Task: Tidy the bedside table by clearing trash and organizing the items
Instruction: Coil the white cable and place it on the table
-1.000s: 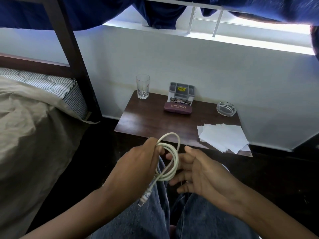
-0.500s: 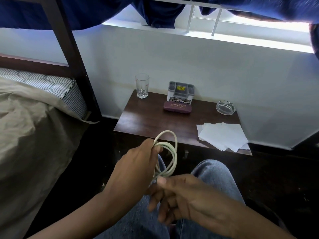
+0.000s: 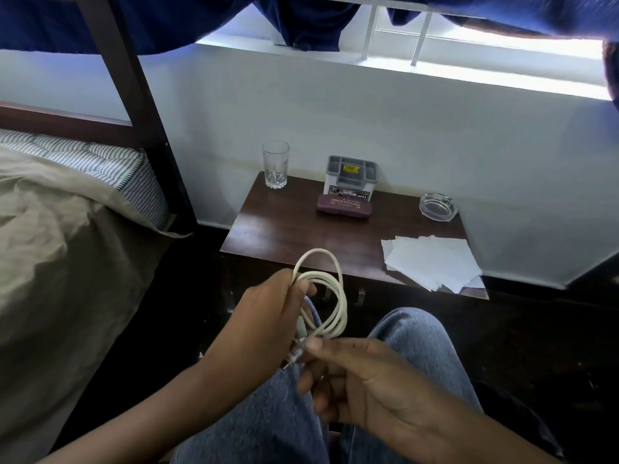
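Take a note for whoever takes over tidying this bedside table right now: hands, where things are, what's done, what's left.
Left hand grips the coiled white cable; right hand pinches its plug end below the coil.
On the bedside table: glass, grey organizer box, glasses case in front of it, ashtray, loose papers at the right front corner.
Done: cable coiled, off the table.
Left: probably stow the cable and sort the papers.
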`<action>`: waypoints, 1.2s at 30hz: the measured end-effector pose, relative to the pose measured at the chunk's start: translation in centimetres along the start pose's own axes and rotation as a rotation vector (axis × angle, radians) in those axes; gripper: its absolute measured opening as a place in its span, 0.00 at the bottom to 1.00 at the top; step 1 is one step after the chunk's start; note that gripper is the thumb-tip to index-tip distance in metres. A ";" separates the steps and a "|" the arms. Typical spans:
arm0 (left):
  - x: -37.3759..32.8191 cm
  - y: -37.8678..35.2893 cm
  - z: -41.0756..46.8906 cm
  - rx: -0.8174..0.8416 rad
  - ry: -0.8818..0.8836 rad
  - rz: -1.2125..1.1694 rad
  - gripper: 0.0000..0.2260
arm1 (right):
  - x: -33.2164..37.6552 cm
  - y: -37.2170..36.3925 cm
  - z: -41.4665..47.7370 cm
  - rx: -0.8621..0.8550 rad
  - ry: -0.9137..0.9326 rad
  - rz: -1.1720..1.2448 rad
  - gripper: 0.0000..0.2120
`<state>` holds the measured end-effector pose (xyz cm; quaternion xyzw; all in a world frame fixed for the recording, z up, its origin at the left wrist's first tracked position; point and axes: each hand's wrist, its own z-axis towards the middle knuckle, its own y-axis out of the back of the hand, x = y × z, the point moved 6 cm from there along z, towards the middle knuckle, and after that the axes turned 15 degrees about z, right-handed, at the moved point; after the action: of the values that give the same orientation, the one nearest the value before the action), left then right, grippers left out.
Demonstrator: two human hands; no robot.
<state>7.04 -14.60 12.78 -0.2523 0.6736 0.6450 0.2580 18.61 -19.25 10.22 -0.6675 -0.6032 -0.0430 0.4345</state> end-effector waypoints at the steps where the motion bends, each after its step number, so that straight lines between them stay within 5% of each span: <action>1: 0.0 -0.3 -0.2 0.019 0.009 -0.034 0.11 | -0.1 0.1 0.0 -0.016 0.002 -0.003 0.10; 9: 0.1 -0.2 0.1 0.017 -0.011 -0.066 0.11 | -0.3 -0.3 -0.2 0.013 -0.046 0.011 0.09; 16: 0.7 1.9 1.4 -0.143 -0.077 0.061 0.14 | 0.8 -3.0 -2.4 0.435 -0.121 -0.110 0.05; 23: -0.5 2.8 1.2 -0.178 -0.187 0.079 0.06 | 2.4 -2.9 -3.8 0.635 -0.053 -0.246 0.06; 26: 1.1 3.6 2.7 -0.170 -0.061 -0.111 0.11 | 4.0 -1.2 -2.5 0.510 0.075 -0.267 0.03; 30: 3.0 4.2 3.9 -0.136 0.129 -0.307 0.09 | 6.5 3.1 -0.4 0.087 0.234 -0.378 0.08; 33: 3.0 2.6 3.4 0.016 0.242 -0.541 0.07 | 7.6 5.2 0.0 -0.165 0.340 -0.598 0.05; 36: 2.3 1.2 2.6 0.159 0.319 -0.725 0.07 | 7.8 5.8 0.5 -0.245 0.454 -0.750 0.05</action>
<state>4.63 -11.94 12.01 -0.5496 0.6204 0.4110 0.3796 25.35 -12.36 11.41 -0.4230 -0.6832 -0.4139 0.4278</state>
